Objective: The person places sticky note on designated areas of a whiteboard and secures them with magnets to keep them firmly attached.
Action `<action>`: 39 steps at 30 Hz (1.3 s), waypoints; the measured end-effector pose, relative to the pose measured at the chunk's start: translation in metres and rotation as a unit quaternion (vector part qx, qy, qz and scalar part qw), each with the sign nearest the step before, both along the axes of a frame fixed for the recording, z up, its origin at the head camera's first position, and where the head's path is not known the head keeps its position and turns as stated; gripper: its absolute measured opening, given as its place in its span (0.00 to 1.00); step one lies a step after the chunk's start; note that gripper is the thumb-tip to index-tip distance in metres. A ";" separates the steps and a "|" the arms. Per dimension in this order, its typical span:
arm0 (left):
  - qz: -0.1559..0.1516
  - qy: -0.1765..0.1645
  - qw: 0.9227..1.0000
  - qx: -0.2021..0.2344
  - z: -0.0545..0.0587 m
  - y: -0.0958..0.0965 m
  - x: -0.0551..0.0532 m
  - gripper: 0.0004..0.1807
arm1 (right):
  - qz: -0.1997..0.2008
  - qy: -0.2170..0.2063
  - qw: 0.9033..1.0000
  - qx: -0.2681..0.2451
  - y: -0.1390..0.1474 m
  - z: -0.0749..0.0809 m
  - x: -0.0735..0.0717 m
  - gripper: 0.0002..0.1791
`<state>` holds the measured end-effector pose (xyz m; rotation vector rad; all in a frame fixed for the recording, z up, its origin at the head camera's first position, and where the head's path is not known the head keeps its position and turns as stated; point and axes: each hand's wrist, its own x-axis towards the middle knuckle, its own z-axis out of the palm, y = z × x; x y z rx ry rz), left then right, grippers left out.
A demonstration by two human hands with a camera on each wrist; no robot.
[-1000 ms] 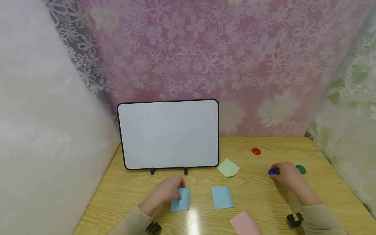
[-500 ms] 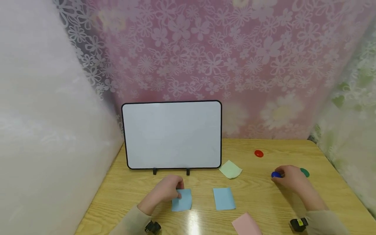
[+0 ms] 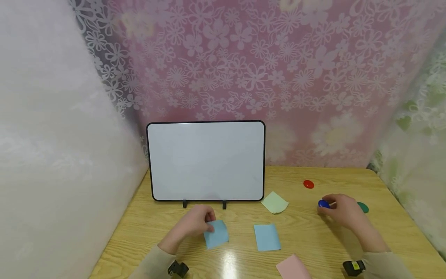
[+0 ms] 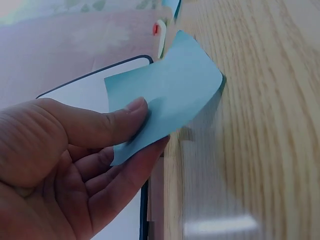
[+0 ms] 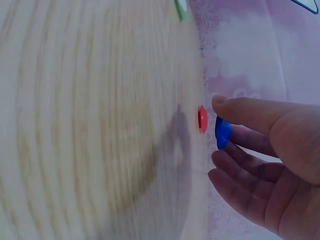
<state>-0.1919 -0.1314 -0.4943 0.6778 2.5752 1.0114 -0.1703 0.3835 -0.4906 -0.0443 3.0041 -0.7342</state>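
Note:
My left hand (image 3: 198, 222) pinches a light blue sticky note (image 4: 167, 85) by one edge, thumb on its face and fingers behind it. The note is tilted, and most of it stands off the wooden table in the left wrist view. On the right, my right hand (image 3: 343, 210) holds a round blue magnet (image 5: 223, 132) between thumb and fingers, above the tabletop. A green magnet (image 3: 363, 207) lies just beyond that hand, partly covered by it. Farther back lies a red magnet (image 3: 308, 184).
A whiteboard (image 3: 207, 161) with a black frame stands upright on two small black feet at the back left. Beside it lies a pale green note (image 3: 275, 202). Another blue note (image 3: 267, 237) and a pink note (image 3: 294, 267) lie on the table (image 3: 139, 240) between the hands.
The left hand has raised the blue note off the table and turned it slightly. The right hand has lifted the blue magnet a little. The head view has shifted slightly.

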 end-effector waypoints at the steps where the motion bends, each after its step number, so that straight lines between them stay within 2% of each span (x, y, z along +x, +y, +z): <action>1: 0.001 -0.001 1.000 0.005 0.000 -0.001 -0.001 0.13 | 0.001 0.003 1.000 -0.001 -0.001 0.001 0.000 0.35; 6: 0.007 0.000 1.000 0.024 -0.005 -0.004 -0.005 0.11 | 0.004 0.016 1.000 -0.005 -0.009 0.006 0.001 0.33; 10: 0.017 -0.001 0.999 0.045 -0.005 -0.005 -0.007 0.10 | 0.005 0.021 1.000 -0.006 -0.014 0.007 0.000 0.32; 14: 0.042 0.000 0.997 0.068 -0.002 -0.006 -0.008 0.08 | 0.002 0.023 1.000 -0.009 -0.018 0.007 -0.002 0.31; 18: 0.069 -0.020 0.990 0.121 0.000 -0.006 -0.009 0.07 | 0.005 0.025 0.999 -0.019 -0.027 0.011 -0.003 0.30; 21: 0.091 -0.044 0.982 0.162 0.000 -0.006 -0.010 0.08 | 0.010 0.033 0.999 -0.027 -0.035 0.013 -0.003 0.30; 25: 0.126 -0.058 0.970 0.200 -0.001 -0.007 -0.013 0.09 | 0.020 0.048 0.998 -0.039 -0.046 0.016 -0.005 0.29; 27: 0.144 -0.064 0.962 0.222 -0.003 -0.007 -0.015 0.10 | 0.027 0.057 0.997 -0.043 -0.053 0.018 -0.006 0.28; 33: 0.195 -0.086 0.931 0.296 -0.004 -0.008 -0.021 0.13 | 0.062 0.093 0.991 -0.075 -0.082 0.026 -0.018 0.27; 35: 0.208 -0.085 0.923 0.311 -0.003 -0.008 -0.023 0.13 | 0.076 0.105 0.988 -0.088 -0.093 0.030 -0.023 0.26; 39: 0.231 -0.081 0.913 0.326 -0.003 -0.009 -0.029 0.12 | 0.091 0.123 0.981 -0.116 -0.118 0.037 -0.034 0.26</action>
